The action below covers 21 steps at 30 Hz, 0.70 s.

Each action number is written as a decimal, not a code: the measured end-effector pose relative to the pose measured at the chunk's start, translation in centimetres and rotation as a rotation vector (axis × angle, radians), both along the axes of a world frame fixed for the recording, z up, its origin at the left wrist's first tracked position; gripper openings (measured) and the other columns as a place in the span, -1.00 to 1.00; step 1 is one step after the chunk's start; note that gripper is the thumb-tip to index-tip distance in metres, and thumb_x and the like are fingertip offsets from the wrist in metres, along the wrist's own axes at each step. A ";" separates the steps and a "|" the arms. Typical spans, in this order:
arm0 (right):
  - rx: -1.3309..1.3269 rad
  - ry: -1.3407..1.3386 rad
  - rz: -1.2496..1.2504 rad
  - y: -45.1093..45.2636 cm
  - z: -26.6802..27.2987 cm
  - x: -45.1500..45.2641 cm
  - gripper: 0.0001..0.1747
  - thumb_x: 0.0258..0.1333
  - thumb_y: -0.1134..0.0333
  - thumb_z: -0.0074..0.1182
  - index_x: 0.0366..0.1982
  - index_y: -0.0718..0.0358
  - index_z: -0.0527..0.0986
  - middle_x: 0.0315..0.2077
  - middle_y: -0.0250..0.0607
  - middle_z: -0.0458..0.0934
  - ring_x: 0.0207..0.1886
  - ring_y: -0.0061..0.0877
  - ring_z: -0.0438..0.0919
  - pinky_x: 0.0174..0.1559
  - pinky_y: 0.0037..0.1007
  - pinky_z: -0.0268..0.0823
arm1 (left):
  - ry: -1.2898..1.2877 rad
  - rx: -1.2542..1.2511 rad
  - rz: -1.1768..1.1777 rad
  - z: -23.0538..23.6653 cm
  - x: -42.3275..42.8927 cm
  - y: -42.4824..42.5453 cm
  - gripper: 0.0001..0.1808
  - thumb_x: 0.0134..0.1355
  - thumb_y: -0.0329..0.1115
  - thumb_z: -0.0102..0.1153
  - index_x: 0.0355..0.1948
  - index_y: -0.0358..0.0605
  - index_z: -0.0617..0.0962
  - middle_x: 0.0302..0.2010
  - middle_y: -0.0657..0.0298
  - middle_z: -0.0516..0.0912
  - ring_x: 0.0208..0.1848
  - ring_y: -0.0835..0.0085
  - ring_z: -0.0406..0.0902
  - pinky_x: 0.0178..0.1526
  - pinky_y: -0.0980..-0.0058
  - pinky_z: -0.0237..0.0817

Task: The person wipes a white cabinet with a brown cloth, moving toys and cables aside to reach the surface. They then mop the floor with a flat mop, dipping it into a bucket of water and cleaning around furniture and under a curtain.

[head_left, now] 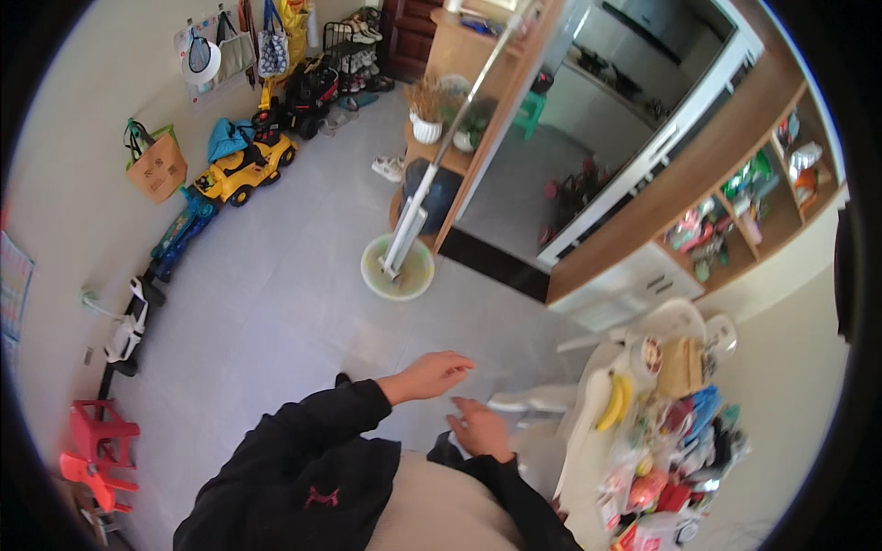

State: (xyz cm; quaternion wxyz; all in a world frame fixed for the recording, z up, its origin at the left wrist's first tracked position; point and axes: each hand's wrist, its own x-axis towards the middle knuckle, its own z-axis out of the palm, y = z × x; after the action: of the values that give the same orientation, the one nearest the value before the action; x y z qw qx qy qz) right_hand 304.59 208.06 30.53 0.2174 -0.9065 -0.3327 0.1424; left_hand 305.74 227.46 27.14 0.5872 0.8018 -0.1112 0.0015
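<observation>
My left hand (432, 375) is held out in front of my body over the grey floor, its fingers loosely curled, and nothing shows in it. Just below and to the right, my right hand (479, 425) has its fingers spread and holds nothing. The two hands are near each other but apart. Farther ahead, a flat mop (415, 206) with a long metal handle stands slanted, its head end down in a round plastic basin (397, 295) on the floor. The handle's upper part leans towards the wooden cabinet.
At right, a pale table (575, 454) bears bananas (614, 401) and many bagged goods. A yellow toy vehicle (251, 170), a scooter and a red stool (103, 430) line the left wall. Potted plants (426, 129) stand on the cabinet beside the kitchen doorway.
</observation>
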 end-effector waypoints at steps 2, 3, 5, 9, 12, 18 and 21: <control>-0.002 0.073 0.064 4.8 0.2 2.8 -0.64 0.11 0.20 0.13 -0.05 0.15 0.50 -0.16 -0.11 0.59 -0.07 -0.18 0.57 -0.11 -0.21 0.44 | 0.091 -0.140 0.123 1.0 2.7 4.7 -0.72 0.34 -0.33 0.04 0.01 -0.19 0.57 -0.29 0.23 0.62 -0.29 0.48 0.58 -0.19 0.50 0.41; 0.042 0.019 0.078 7.1 0.4 4.6 -0.64 0.11 0.22 0.13 -0.05 0.15 0.50 -0.15 -0.12 0.58 -0.08 -0.18 0.56 -0.10 -0.20 0.44 | 0.082 -0.177 0.149 1.7 4.3 6.9 -0.72 0.35 -0.32 0.03 0.01 -0.20 0.57 -0.30 0.24 0.62 -0.30 0.52 0.57 -0.20 0.52 0.41; 0.125 -0.073 0.110 11.1 0.6 7.8 -0.63 0.09 0.24 0.14 -0.04 0.15 0.50 -0.13 -0.13 0.57 -0.08 -0.18 0.55 -0.09 -0.20 0.43 | 0.153 -0.265 0.196 2.7 6.9 10.4 -0.72 0.36 -0.32 0.03 0.01 -0.21 0.57 -0.32 0.26 0.63 -0.32 0.59 0.55 -0.21 0.55 0.41; 0.320 0.012 0.044 17.5 -0.7 17.4 -0.64 0.07 0.30 0.15 -0.05 0.20 0.48 -0.11 -0.10 0.53 -0.09 -0.22 0.56 -0.08 -0.24 0.42 | 0.122 -0.341 0.283 3.1 11.5 15.5 -0.71 0.38 -0.31 0.01 0.01 -0.25 0.56 -0.30 0.25 0.63 -0.30 0.60 0.55 -0.19 0.57 0.42; 0.463 0.058 0.019 22.0 -4.1 27.1 -0.55 0.11 0.29 0.19 0.05 0.23 0.45 -0.12 -0.13 0.52 -0.13 -0.35 0.56 -0.11 -0.32 0.40 | 0.119 -0.348 0.355 2.0 14.9 18.4 -0.71 0.39 -0.31 -0.02 0.01 -0.27 0.56 -0.29 0.25 0.64 -0.29 0.58 0.57 -0.18 0.57 0.43; 0.411 0.145 -0.132 33.0 -13.6 48.5 -0.33 0.01 0.19 0.24 0.13 0.37 0.37 0.06 0.15 0.44 0.17 -0.09 0.40 0.22 -0.23 0.23 | 0.283 -0.235 0.506 0.7 20.6 21.9 -0.72 0.40 -0.32 -0.02 0.02 -0.25 0.56 -0.28 0.24 0.65 -0.26 0.56 0.58 -0.16 0.55 0.43; 0.715 0.353 -0.217 37.7 -15.7 56.7 -0.30 -0.09 0.28 0.27 0.13 0.35 0.36 0.04 0.12 0.48 0.15 -0.11 0.44 0.18 -0.28 0.26 | 0.391 -0.181 0.504 1.6 23.7 22.9 -0.71 0.40 -0.30 0.00 0.04 -0.23 0.55 -0.25 0.25 0.65 -0.23 0.56 0.58 -0.12 0.55 0.42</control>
State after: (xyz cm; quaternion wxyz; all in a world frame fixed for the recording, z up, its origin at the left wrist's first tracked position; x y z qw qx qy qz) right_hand 361.24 245.73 14.84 0.5860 -0.7655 -0.2215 0.1472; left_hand 329.40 250.38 28.72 0.6474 0.7338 0.2060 0.0025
